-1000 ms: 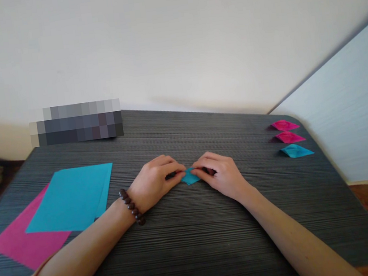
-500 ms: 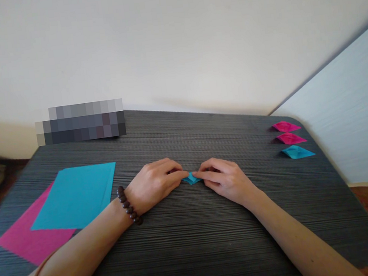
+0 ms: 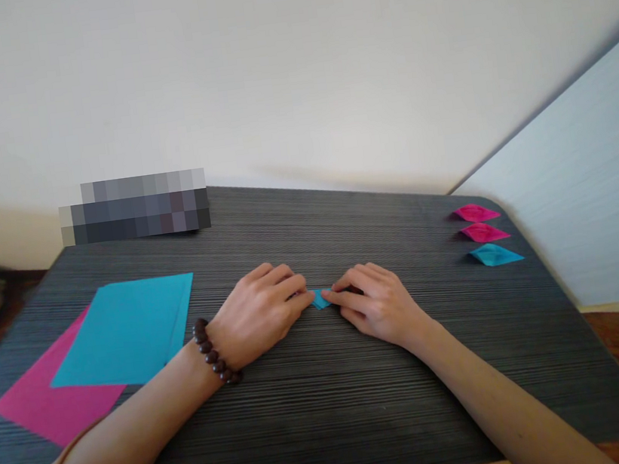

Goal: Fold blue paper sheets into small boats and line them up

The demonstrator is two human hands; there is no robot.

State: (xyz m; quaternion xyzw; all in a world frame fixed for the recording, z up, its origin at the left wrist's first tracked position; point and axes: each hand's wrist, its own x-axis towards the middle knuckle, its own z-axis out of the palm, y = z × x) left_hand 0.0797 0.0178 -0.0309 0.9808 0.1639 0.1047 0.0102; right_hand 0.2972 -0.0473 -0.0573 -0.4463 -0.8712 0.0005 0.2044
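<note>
A small folded blue paper piece (image 3: 320, 299) lies on the dark striped table (image 3: 333, 411), near its middle. My left hand (image 3: 260, 316), with a brown bead bracelet at the wrist, presses its fingertips on the piece's left side. My right hand (image 3: 374, 303) pinches the piece from the right, fingers curled together. Most of the piece is hidden under the fingers of both hands.
Blue paper sheets (image 3: 125, 331) lie over a pink sheet (image 3: 47, 407) at the table's left. Two pink folded shapes (image 3: 476, 213) (image 3: 484, 232) and one blue folded shape (image 3: 495, 255) sit in a column at the far right. A blurred-out object (image 3: 134, 207) rests at the back left.
Both hands have closed in over the blue piece, and less of it shows now than a second ago. The hands stay in the same spot on the table.
</note>
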